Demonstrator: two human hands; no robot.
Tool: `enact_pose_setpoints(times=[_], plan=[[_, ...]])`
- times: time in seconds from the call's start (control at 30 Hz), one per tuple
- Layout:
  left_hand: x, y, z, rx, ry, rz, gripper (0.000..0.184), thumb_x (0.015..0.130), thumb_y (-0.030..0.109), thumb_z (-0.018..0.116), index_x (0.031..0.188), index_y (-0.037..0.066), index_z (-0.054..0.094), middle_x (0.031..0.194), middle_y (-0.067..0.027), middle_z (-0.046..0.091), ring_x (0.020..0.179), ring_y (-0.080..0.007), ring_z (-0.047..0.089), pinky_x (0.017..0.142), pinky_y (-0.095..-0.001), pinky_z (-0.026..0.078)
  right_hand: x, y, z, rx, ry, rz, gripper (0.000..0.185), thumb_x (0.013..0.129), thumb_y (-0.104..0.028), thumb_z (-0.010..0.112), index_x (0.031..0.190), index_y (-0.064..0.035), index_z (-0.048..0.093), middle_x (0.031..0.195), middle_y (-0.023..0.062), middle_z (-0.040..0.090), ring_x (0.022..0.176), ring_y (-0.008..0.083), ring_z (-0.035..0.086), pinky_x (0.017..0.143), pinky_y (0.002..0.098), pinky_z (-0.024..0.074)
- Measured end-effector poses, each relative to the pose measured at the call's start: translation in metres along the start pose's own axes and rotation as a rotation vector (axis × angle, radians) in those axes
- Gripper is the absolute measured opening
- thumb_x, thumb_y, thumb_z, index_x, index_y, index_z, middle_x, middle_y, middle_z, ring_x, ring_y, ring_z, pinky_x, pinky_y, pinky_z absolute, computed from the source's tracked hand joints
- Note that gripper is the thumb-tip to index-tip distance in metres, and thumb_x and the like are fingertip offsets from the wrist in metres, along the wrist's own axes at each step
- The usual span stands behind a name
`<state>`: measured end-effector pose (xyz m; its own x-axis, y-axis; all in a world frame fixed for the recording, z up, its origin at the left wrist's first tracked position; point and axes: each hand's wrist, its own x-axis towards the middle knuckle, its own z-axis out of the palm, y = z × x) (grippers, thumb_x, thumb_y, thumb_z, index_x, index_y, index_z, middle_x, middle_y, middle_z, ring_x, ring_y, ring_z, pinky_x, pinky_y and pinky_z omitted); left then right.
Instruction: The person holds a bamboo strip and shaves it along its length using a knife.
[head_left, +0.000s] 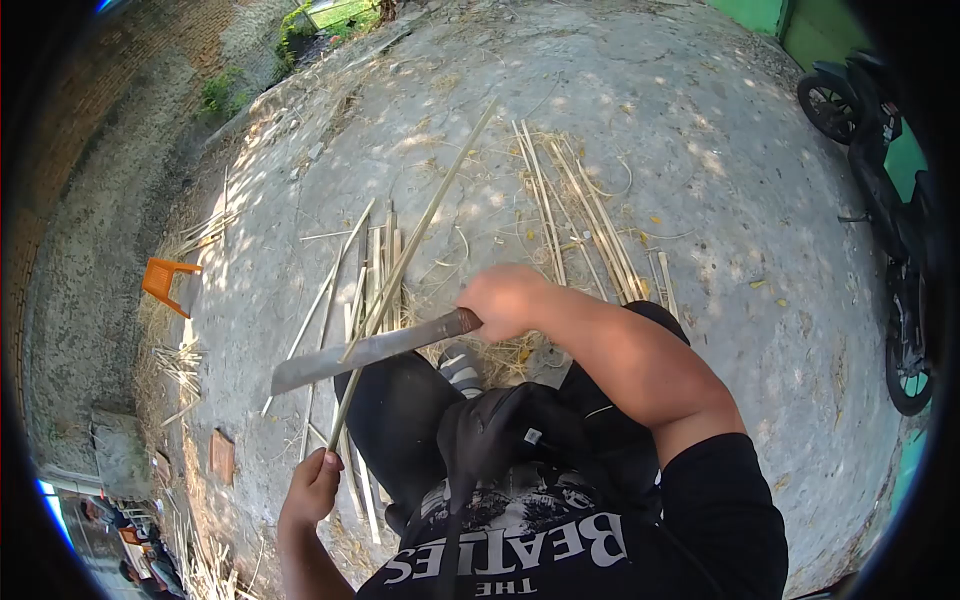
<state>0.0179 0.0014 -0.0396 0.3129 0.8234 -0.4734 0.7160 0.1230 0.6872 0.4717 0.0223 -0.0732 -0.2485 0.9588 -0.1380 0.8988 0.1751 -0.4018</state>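
My right hand [505, 302] is closed around the dark handle of a machete [370, 352], whose broad blade points left across my knee. In my left hand [314, 488], low on the left, the fingers wrap round the near end of a long bamboo strip [428, 215]. The strip slants up and away to the right, and the blade crosses it near my left knee. Whether the edge touches the strip I cannot tell. Beneath it, a bundle of bamboo strips [388, 262] lies on the ground by my left leg.
More bamboo strips [603, 232] lie ahead on the concrete ground [740, 180], among shavings. An orange plastic stool [160, 280] and a brick [222, 456] are at the left. A motorcycle [885, 200] stands at the right. Scrap strips [180, 372] lie along the left wall.
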Motion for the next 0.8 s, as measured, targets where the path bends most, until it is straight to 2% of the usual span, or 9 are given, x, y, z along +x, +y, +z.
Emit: enact_pose_setpoints(times=[0.07,0.13,0.2,0.27,0.37,0.4,0.6,0.7,0.8], plan=[[0.004,0.000,0.002,0.014,0.002,0.054,0.047,0.112,0.042,0.049,0.089,0.003,0.061,0.065,0.0032,0.050,0.060,-0.0072,0.043,0.054,-0.0293,0.036,-0.003,-0.020,-0.002,-0.122,0.001,-0.106,0.015,0.075,-0.021,0.073,0.087,-0.0127,0.071,0.086,0.0128,0.074,0.087,0.0358,0.073,0.077,0.0512,0.0560],[-0.007,-0.015,-0.014,0.097,0.028,0.106,0.048,0.112,0.043,0.049,0.087,0.003,0.059,0.064,0.0031,0.049,0.059,-0.0073,0.043,0.053,-0.0292,0.036,-0.003,0.006,-0.009,-0.126,0.064,-0.059,0.012,0.076,-0.019,0.072,0.086,-0.0134,0.071,0.085,0.0123,0.075,0.085,0.0341,0.073,0.075,0.0496,0.0561],[-0.031,-0.030,-0.023,0.094,0.073,0.120,0.052,0.112,0.045,0.049,0.082,0.004,0.055,0.062,0.0032,0.049,0.059,-0.0068,0.042,0.052,-0.0288,0.035,-0.002,0.085,-0.024,0.149,0.182,0.403,0.016,0.079,-0.021,0.071,0.093,-0.0151,0.073,0.090,0.0108,0.076,0.088,0.0338,0.074,0.078,0.0487,0.0571],[-0.046,-0.036,-0.027,0.058,0.069,0.078,0.052,0.112,0.046,0.049,0.081,0.004,0.054,0.062,0.0032,0.049,0.059,-0.0065,0.042,0.052,-0.0285,0.035,-0.005,0.111,-0.026,0.278,0.366,0.620,0.019,0.081,-0.023,0.070,0.094,-0.0093,0.072,0.086,0.0129,0.074,0.082,0.0327,0.073,0.075,0.0475,0.0554],[-0.053,-0.044,-0.022,0.038,0.056,0.055,0.053,0.111,0.047,0.048,0.082,0.004,0.055,0.063,0.0033,0.049,0.059,-0.0061,0.042,0.053,-0.0280,0.035,0.002,0.126,-0.013,0.584,0.432,0.729,0.025,0.082,-0.025,0.070,0.093,-0.0031,0.069,0.082,0.0146,0.071,0.078,0.0305,0.071,0.073,0.0454,0.0536],[-0.051,-0.041,-0.017,0.020,0.045,0.053,0.053,0.111,0.047,0.048,0.083,0.004,0.056,0.063,0.0032,0.049,0.059,-0.0061,0.042,0.053,-0.0278,0.035,0.001,0.124,-0.015,0.719,0.424,0.702,0.028,0.081,-0.026,0.070,0.093,-0.0001,0.068,0.080,0.0159,0.069,0.076,0.0301,0.070,0.072,0.0435,0.0525],[-0.027,-0.034,-0.001,-0.018,0.021,0.127,0.052,0.112,0.046,0.046,0.085,0.004,0.057,0.066,0.0042,0.050,0.062,-0.0058,0.043,0.055,-0.0275,0.036,-0.007,0.092,-0.025,0.495,0.354,0.572,0.029,0.082,-0.026,0.069,0.098,-0.0024,0.070,0.083,0.0162,0.072,0.082,0.0325,0.072,0.075,0.0460,0.0537],[-0.014,-0.028,0.006,-0.023,0.028,0.152,0.051,0.112,0.046,0.046,0.085,0.004,0.057,0.067,0.0048,0.050,0.062,-0.0061,0.043,0.055,-0.0281,0.035,-0.007,0.064,-0.020,0.314,0.320,0.387,0.018,0.078,-0.022,0.070,0.086,-0.0061,0.066,0.075,0.0141,0.069,0.074,0.0346,0.070,0.069,0.0475,0.0532],[0.001,-0.019,0.015,0.040,0.073,0.201,0.051,0.113,0.044,0.046,0.085,0.003,0.056,0.065,0.0027,0.050,0.062,-0.0078,0.044,0.055,-0.0303,0.035,-0.001,0.032,-0.009,0.015,0.210,0.120,0.016,0.076,-0.022,0.071,0.087,-0.0111,0.070,0.080,0.0138,0.072,0.081,0.0384,0.071,0.075,0.0499,0.0557]])
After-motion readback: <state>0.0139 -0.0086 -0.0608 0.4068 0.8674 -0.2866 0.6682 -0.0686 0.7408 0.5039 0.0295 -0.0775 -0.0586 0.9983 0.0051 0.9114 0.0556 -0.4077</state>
